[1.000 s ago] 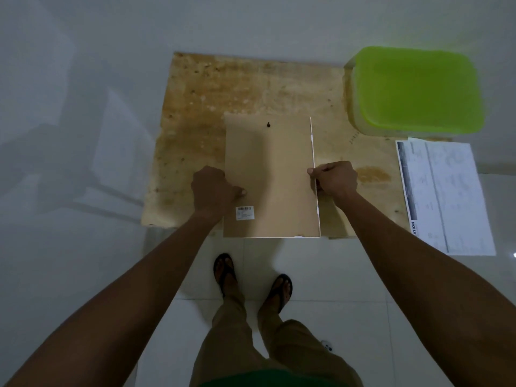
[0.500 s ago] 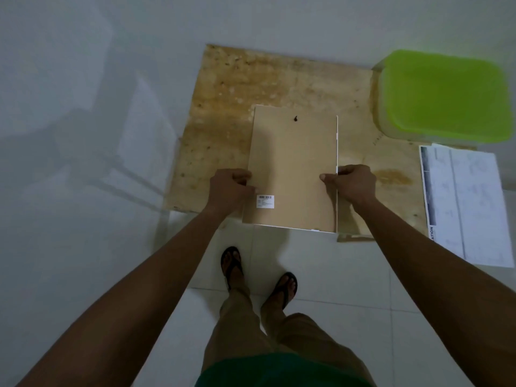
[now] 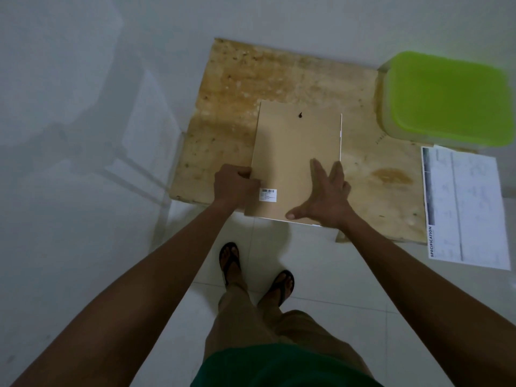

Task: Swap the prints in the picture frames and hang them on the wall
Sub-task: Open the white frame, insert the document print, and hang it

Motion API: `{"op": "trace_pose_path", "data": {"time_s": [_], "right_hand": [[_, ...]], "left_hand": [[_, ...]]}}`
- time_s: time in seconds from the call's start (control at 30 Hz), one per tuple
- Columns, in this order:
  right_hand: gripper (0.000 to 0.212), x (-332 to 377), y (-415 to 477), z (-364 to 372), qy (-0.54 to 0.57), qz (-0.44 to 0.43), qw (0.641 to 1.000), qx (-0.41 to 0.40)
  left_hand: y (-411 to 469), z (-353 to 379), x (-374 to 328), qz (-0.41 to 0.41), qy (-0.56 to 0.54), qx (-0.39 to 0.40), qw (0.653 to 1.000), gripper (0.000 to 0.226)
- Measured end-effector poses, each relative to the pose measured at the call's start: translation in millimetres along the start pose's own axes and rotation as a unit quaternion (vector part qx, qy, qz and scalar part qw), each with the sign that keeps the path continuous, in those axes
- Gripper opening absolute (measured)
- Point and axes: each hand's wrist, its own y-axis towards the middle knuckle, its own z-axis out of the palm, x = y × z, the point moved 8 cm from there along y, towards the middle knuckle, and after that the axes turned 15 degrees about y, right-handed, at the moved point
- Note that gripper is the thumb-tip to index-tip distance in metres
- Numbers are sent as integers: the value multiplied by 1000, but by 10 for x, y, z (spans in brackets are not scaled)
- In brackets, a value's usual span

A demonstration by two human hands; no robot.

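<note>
The picture frame [image 3: 296, 152] lay face down on the plywood board [image 3: 251, 79], its brown backing toward my camera and its six o'clock end hanging a little past the board's near edge. The left hand [image 3: 234, 185] was curled round the frame's edge at about eight o'clock, just beside the barcode sticker [image 3: 268, 194]. The right hand [image 3: 324, 196] lay flat on the backing near five o'clock, fingers straight and spread, clasping nothing. A small dark mark [image 3: 300, 115], perhaps the hanging hole, sat toward the backing's twelve o'clock end. At two o'clock of the frame stood a green-lidded box [image 3: 449, 99], and at four o'clock lay a printed specification sheet [image 3: 469, 208].

I judged this to be the opening step: getting the backing off so the print could be swapped. The next move, I reckoned, called for finding a tab or lip along the white rim at three o'clock and lifting the backing while the left hand steadied the frame. I could make out no tabs from here.
</note>
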Motion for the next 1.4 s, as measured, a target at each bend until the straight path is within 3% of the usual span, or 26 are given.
{"op": "trace_pose_path", "data": {"time_s": [0.27,0.4,0.73,0.87,1.03,1.4], "right_hand": [[149,43,-19,16,-39,-21,999,-27],[148,33,-9,19,-34,-11,999,-25],[148,108,-19,3,-53,1,998,-34],[147,142,-16,-8,-73,-1,997,-38],[147,144,5,-17,-84,4,996,-36],[148,71,82,8,-67,18,998,-9]], "left_hand": [[6,93,168,-48,-144,53,987,75],[-49,159,116,-16,-171,87,981,71],[-2,298,6,91,-95,154,979,84],[53,298,69,99,9,162,982,127],[55,263,51,119,54,120,984,117],[-10,231,103,125,41,104,986,119]]}}
